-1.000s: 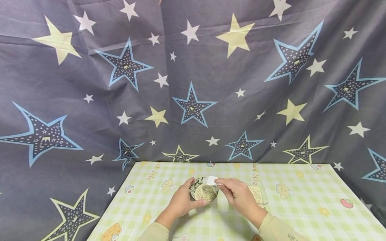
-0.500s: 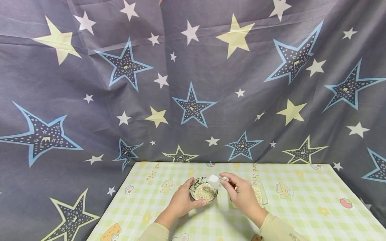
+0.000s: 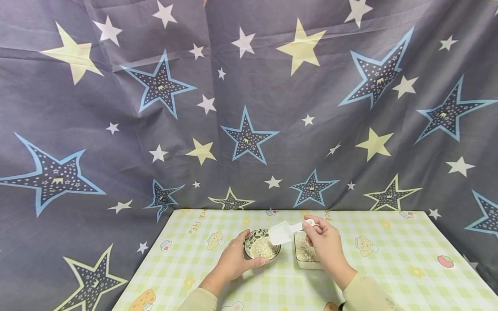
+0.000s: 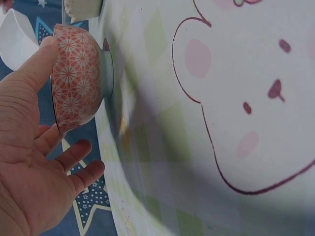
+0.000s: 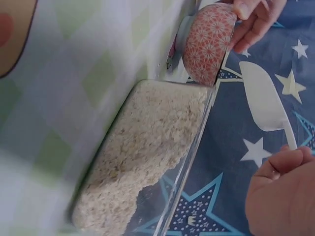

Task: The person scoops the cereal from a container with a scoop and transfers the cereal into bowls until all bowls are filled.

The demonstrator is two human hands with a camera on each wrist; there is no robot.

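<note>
My left hand [image 3: 232, 259] grips a small bowl by its rim, thumb on the near side and fingers around the far left. In the left wrist view the bowl [image 4: 78, 73] shows a red flower pattern outside and a pale foot at the table. Pale oat flakes [image 3: 262, 249] lie inside. My right hand [image 3: 327, 242] pinches the end of a white scoop's handle; the scoop [image 3: 281, 233] tilts, its head over the bowl's right rim. Below the right hand stands a clear glass container [image 3: 309, 264] of oat flakes [image 5: 152, 118], partly covered by that hand in the head view.
The table carries a green-and-white checked cloth [image 3: 272, 289] with cartoon prints. Directly behind its far edge hangs a dark curtain [image 3: 256, 181] with stars. A brown round patch [image 3: 331, 306] shows at the near edge, beside the right sleeve.
My right hand has moved right and slightly up with the scoop, whose head has swung from over the bowl to its right rim. More of the glass container shows. The left hand keeps its grip.
</note>
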